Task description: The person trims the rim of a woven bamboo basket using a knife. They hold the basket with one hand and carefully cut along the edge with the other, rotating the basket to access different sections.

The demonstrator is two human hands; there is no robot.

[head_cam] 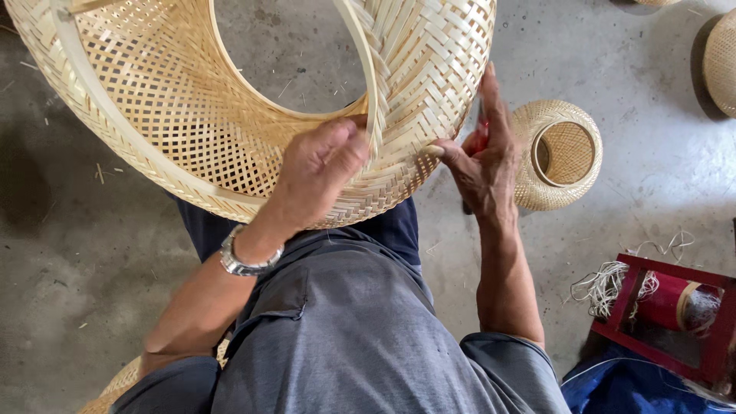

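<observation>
A large woven bamboo basket frame, open in the middle, rests tilted on my lap. My left hand grips its inner rim hoop, thumb and fingers curled over the rim near a braided seam. My right hand lies flat against the basket's outer woven wall, thumb pressing the weave. A red-handled tool shows behind the right fingers; most of it is hidden. I wear a metal watch on the left wrist.
A smaller round woven basket stands on the concrete floor to the right. A red wooden frame with a spool and pale fibre strands sits at lower right, above blue cloth. Another woven piece is at the right edge.
</observation>
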